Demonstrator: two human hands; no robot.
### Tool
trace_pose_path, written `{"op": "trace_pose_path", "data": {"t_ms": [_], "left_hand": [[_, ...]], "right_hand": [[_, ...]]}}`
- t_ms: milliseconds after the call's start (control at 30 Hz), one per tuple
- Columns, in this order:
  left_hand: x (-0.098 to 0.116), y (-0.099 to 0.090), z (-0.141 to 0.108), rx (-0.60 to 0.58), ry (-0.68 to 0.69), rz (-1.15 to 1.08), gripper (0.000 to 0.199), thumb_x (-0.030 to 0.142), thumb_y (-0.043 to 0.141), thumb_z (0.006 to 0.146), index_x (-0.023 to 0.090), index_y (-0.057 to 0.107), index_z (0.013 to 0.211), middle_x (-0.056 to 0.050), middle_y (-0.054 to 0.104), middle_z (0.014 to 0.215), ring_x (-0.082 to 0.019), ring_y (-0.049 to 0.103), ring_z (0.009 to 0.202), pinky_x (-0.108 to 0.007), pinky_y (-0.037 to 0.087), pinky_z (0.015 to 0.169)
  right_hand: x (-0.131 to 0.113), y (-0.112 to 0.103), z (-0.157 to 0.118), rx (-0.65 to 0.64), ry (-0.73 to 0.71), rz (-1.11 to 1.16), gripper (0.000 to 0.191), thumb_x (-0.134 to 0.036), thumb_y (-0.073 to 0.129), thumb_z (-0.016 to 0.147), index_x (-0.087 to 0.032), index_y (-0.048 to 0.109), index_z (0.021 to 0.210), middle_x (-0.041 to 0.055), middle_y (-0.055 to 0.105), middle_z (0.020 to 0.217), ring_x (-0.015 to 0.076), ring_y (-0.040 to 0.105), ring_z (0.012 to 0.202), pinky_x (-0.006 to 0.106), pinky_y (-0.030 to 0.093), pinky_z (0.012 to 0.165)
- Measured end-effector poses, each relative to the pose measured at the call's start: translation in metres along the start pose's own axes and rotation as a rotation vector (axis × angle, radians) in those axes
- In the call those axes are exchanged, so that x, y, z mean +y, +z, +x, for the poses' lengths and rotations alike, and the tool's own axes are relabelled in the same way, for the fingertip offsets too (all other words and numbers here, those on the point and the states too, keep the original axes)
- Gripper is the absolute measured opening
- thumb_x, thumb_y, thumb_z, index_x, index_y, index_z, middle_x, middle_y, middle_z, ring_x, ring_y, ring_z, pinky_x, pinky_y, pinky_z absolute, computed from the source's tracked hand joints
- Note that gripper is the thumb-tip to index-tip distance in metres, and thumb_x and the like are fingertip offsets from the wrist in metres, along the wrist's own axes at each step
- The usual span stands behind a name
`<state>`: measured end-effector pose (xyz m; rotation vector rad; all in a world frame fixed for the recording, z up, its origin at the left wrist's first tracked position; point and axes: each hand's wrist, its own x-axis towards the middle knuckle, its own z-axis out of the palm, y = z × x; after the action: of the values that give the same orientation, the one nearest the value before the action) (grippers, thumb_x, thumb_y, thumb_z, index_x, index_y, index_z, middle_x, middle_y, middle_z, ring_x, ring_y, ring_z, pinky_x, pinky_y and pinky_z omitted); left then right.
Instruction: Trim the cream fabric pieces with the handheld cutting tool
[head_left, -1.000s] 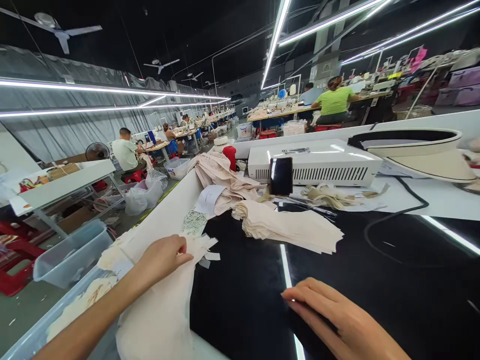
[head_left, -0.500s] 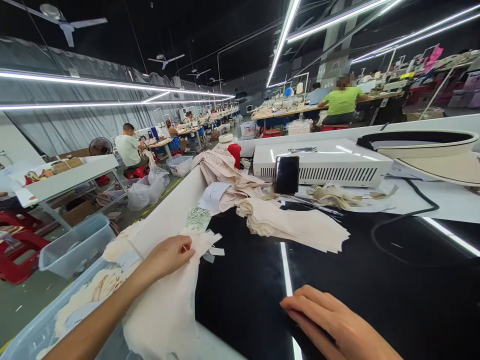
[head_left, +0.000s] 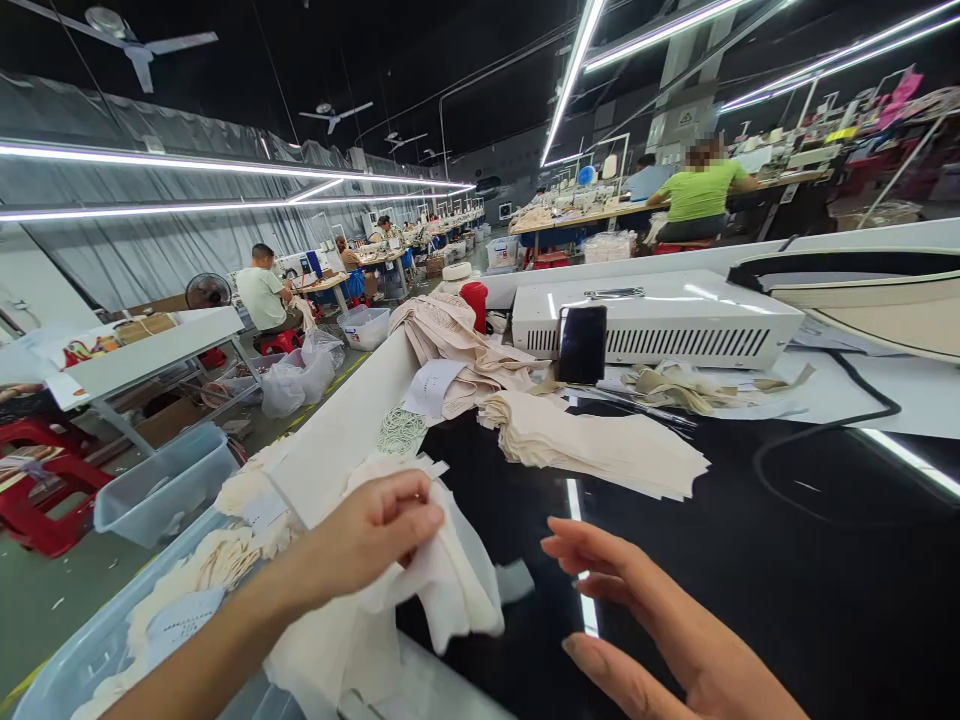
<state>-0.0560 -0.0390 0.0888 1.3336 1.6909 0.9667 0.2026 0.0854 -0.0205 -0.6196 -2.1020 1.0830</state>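
My left hand is closed on a cream fabric piece, lifted over the left edge of the black glossy tabletop. More pale cloth hangs below that hand, over the edge. To the right, my right hand hovers above the black surface with thumb and fingers apart and nothing in them. A stack of cream fabric pieces lies on the tabletop beyond both hands. A coil of light green cord rests against the white side panel.
Behind the stack a phone leans on a white vented box. Tweezers and fabric scraps lie nearby. A blue tub with cloth bundles stands at lower left. A black cable crosses the right. People sit at sewing tables farther back.
My left hand has closed on a fabric piece and brought it rightward over the black surface. My right hand has opened, its thumb now apart from the fingers.
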Motion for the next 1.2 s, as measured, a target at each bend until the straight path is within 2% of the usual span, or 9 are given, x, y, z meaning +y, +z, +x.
{"op": "trace_pose_path", "data": {"t_ms": [100, 167, 267, 400, 633, 833, 967, 1067, 1200], "left_hand": [[0.007, 0.030, 0.002, -0.241, 0.007, -0.132, 0.048, 0.068, 0.064, 0.089, 0.021, 0.056, 0.088, 0.006, 0.043, 0.065, -0.009, 0.034, 0.055, -0.021, 0.026, 0.049], [0.009, 0.043, 0.006, -0.314, 0.020, -0.189, 0.043, 0.062, 0.066, 0.090, 0.020, 0.059, 0.091, 0.006, 0.046, 0.065, -0.009, 0.035, 0.055, -0.022, 0.024, 0.049], [0.008, 0.051, 0.012, -0.324, 0.043, -0.220, 0.036, 0.054, 0.068, 0.092, 0.018, 0.062, 0.092, 0.004, 0.051, 0.070, -0.010, 0.038, 0.058, -0.022, 0.027, 0.051], [0.001, 0.056, 0.019, -0.303, 0.044, -0.182, 0.033, 0.050, 0.068, 0.091, 0.017, 0.063, 0.088, 0.002, 0.054, 0.074, -0.011, 0.042, 0.063, -0.022, 0.030, 0.055], [-0.010, 0.068, 0.033, -0.230, 0.085, -0.041, 0.032, 0.049, 0.062, 0.093, 0.018, 0.066, 0.088, 0.002, 0.055, 0.073, -0.012, 0.045, 0.064, -0.022, 0.034, 0.056], [-0.008, 0.093, 0.059, -0.248, 0.240, 0.096, 0.026, 0.040, 0.057, 0.096, 0.019, 0.068, 0.087, 0.001, 0.062, 0.078, -0.014, 0.055, 0.070, -0.022, 0.044, 0.064], [-0.004, 0.116, 0.078, -0.267, 0.390, 0.227, 0.019, 0.030, 0.056, 0.100, 0.020, 0.072, 0.095, -0.001, 0.068, 0.090, -0.018, 0.063, 0.084, -0.028, 0.051, 0.078], [-0.004, 0.130, 0.080, -0.213, 0.520, 0.349, 0.018, 0.019, 0.054, 0.101, 0.019, 0.071, 0.107, -0.006, 0.067, 0.106, -0.023, 0.061, 0.102, -0.039, 0.048, 0.097], [-0.017, 0.147, 0.067, -0.243, 0.717, 0.519, 0.018, 0.012, 0.053, 0.103, 0.018, 0.070, 0.104, -0.006, 0.068, 0.101, -0.023, 0.062, 0.095, -0.040, 0.053, 0.089]], "right_hand": [[-0.020, 0.006, 0.000, -0.156, 0.106, 0.261, 0.074, -0.057, 0.078, 0.083, -0.033, 0.055, 0.149, 0.0153, 0.070, 0.135, 0.0364, 0.066, 0.127, 0.049, 0.056, 0.106], [-0.036, 0.012, 0.001, -0.315, 0.245, 0.484, 0.067, -0.060, 0.077, 0.082, -0.032, 0.063, 0.141, 0.0127, 0.074, 0.123, 0.0343, 0.070, 0.118, 0.047, 0.057, 0.103], [-0.050, 0.022, -0.001, -0.484, 0.394, 0.740, 0.056, -0.063, 0.082, 0.075, -0.022, 0.076, 0.113, 0.0060, 0.074, 0.090, 0.0262, 0.071, 0.090, 0.036, 0.058, 0.085], [-0.050, 0.026, -0.011, -0.453, 0.556, 0.777, 0.051, -0.061, 0.087, 0.070, -0.015, 0.074, 0.089, -0.0002, 0.064, 0.075, 0.0132, 0.056, 0.068, 0.024, 0.044, 0.068], [-0.054, 0.019, -0.023, -0.421, 0.614, 0.545, 0.034, -0.043, 0.076, 0.078, -0.019, 0.053, 0.071, -0.0075, 0.040, 0.058, 0.0073, 0.033, 0.053, 0.022, 0.022, 0.050], [-0.056, -0.003, -0.030, -0.423, 0.614, 0.341, 0.020, -0.025, 0.059, 0.087, -0.021, 0.048, 0.072, -0.0082, 0.039, 0.056, 0.0084, 0.035, 0.050, 0.023, 0.024, 0.049], [-0.047, -0.024, -0.045, -0.247, 0.631, -0.155, 0.021, -0.020, 0.059, 0.088, -0.022, 0.046, 0.072, -0.0045, 0.051, 0.065, 0.0117, 0.042, 0.058, 0.025, 0.027, 0.054], [-0.038, -0.037, -0.064, -0.130, 0.649, -0.441, 0.007, -0.019, 0.060, 0.090, -0.023, 0.054, 0.088, -0.0019, 0.063, 0.073, 0.0163, 0.054, 0.063, 0.027, 0.034, 0.059], [-0.031, -0.046, -0.088, -0.067, 0.567, -0.427, 0.012, -0.023, 0.056, 0.093, -0.026, 0.057, 0.105, -0.0027, 0.067, 0.076, 0.0178, 0.061, 0.063, 0.028, 0.042, 0.061]]}}
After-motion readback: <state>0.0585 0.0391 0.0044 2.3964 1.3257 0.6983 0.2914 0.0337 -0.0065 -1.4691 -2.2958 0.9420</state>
